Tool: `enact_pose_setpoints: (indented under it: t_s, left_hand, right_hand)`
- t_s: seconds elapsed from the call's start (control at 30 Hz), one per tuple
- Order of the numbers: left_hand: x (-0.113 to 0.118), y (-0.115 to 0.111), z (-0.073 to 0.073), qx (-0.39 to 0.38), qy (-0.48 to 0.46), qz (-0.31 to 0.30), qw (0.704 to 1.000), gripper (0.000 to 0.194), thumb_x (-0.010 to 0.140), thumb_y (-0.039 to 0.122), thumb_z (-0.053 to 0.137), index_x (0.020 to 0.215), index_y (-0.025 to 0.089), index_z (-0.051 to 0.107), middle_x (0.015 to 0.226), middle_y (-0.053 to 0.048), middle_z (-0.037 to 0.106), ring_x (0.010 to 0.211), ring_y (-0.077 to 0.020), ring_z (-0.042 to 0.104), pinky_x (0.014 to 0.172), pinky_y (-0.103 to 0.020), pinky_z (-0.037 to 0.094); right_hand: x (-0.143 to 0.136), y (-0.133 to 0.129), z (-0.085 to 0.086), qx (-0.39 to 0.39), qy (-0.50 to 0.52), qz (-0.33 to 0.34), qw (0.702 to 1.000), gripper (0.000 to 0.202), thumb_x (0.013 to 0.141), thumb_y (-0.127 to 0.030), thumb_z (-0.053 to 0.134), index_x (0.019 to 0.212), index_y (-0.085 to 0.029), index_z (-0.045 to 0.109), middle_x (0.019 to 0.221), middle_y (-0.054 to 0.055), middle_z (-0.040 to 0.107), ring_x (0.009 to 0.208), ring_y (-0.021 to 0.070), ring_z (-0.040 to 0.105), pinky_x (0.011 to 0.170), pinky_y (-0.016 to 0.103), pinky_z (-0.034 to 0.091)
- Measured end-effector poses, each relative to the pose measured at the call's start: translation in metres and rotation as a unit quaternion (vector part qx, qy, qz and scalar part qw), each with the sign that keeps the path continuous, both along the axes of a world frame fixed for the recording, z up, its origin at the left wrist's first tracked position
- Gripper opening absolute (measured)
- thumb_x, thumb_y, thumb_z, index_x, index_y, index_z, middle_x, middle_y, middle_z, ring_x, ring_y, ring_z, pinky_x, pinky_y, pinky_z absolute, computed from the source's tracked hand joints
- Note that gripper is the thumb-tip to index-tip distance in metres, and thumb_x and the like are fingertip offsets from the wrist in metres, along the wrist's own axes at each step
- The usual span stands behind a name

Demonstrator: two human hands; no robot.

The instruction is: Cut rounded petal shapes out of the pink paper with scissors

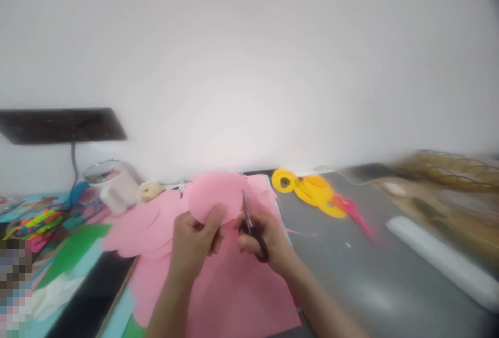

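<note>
My left hand [195,242] pinches the lower edge of a rounded piece of pink paper [214,192], thumb on top. In my right hand [273,242] is a pair of scissors [255,234] with dark handles, its blades pointing up along the paper's right side. How far the blades stand apart is hard to make out. Beneath both hands lies a large pink sheet [241,291]. Several pink cut-outs with curved edges [144,223] overlap to the left of my left hand.
Yellow paper rings and shapes [315,192] lie at the back right, with pink-handled scissors [356,216] beside them. A white mug [119,190] stands at the back left below a dark panel [62,126]. A long white object [440,260] rests on the grey table [343,286].
</note>
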State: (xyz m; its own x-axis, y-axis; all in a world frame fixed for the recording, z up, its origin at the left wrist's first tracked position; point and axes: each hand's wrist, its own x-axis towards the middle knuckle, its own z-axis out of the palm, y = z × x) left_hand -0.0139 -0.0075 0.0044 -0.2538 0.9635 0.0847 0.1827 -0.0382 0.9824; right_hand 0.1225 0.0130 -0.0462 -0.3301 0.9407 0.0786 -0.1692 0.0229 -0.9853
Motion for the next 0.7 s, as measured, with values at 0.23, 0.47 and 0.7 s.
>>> enact_pose_setpoints:
  t_s: [0.23, 0.47, 0.7]
  left_hand:
    - [0.004, -0.002, 0.005, -0.054, 0.014, 0.037, 0.998, 0.05, 0.067, 0.039, 0.068, 0.033, 0.02, 0.037, 0.03, 0.005, 0.035, 0.032, -0.0062, 0.032, 0.038, -0.022, 0.029]
    - [0.008, -0.005, 0.01, -0.067, 0.034, 0.023, 0.997, 0.05, 0.067, 0.036, 0.066, 0.031, 0.021, 0.035, 0.029, 0.004, 0.034, 0.032, -0.0066, 0.032, 0.038, -0.023, 0.031]
    - [0.008, -0.005, 0.012, -0.075, 0.041, 0.018, 0.996, 0.051, 0.067, 0.034, 0.066, 0.03, 0.021, 0.033, 0.029, 0.004, 0.033, 0.032, -0.0068, 0.034, 0.038, -0.022, 0.031]
  right_hand:
    - [-0.001, -0.002, 0.004, 0.015, -0.006, 0.012, 1.0, 0.023, 0.062, -0.029, 0.075, 0.071, -0.017, 0.057, 0.05, -0.007, 0.044, 0.046, 0.007, 0.034, 0.042, 0.02, 0.028]
    - [0.003, 0.0, 0.009, 0.015, -0.017, 0.005, 1.0, 0.036, 0.058, -0.037, 0.081, 0.058, -0.017, 0.05, 0.056, -0.003, 0.047, 0.051, 0.009, 0.038, 0.046, 0.022, 0.031]
    - [0.002, -0.001, 0.013, 0.0, -0.007, 0.003, 1.0, 0.036, 0.056, -0.037, 0.082, 0.058, -0.016, 0.053, 0.054, -0.004, 0.047, 0.05, 0.0084, 0.037, 0.048, 0.023, 0.033]
